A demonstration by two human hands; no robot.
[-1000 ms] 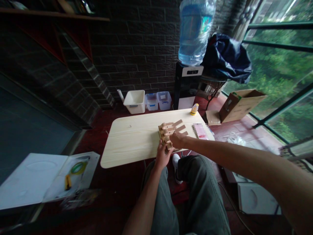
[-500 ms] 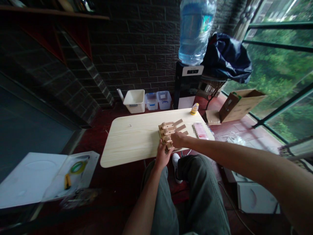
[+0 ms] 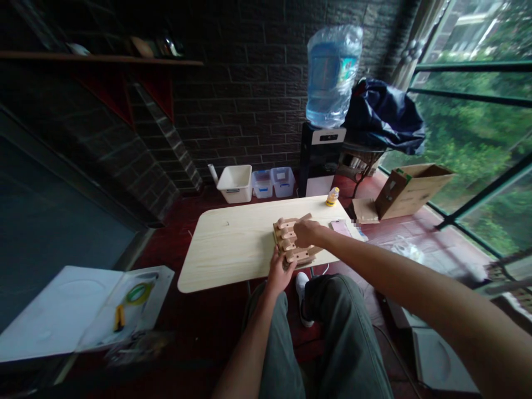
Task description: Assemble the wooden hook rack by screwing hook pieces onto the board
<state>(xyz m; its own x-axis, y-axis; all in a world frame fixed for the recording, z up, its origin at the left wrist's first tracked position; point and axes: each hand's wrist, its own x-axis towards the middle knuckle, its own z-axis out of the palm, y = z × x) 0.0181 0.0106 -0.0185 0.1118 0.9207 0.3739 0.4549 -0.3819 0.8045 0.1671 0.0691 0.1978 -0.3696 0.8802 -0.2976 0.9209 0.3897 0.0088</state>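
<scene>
A wooden piece (image 3: pixel 291 239) with several rounded knobs and slats rests on the right part of the light wood table (image 3: pixel 233 244). My left hand (image 3: pixel 281 269) grips its near left corner, fingers wrapped round the edge. Over the slats on its right side is my right hand (image 3: pixel 306 233), fingers curled down; whatever they pinch is too small to make out. Beyond the piece stands a small clear bottle with a yellow base (image 3: pixel 332 197). A pink item (image 3: pixel 341 228) lies to the right, partly blurred.
Behind the table are a white bin (image 3: pixel 235 185), two clear tubs (image 3: pixel 272 184) and a water dispenser (image 3: pixel 322 155). A cardboard box (image 3: pixel 409 188) stands at right. On the left sits an open white case (image 3: pixel 143 302) with cable inside.
The view has tilted up, so the scene sits lower. My right hand has moved away from me along the wooden piece, uncovering its near end and covering slats farther up.
</scene>
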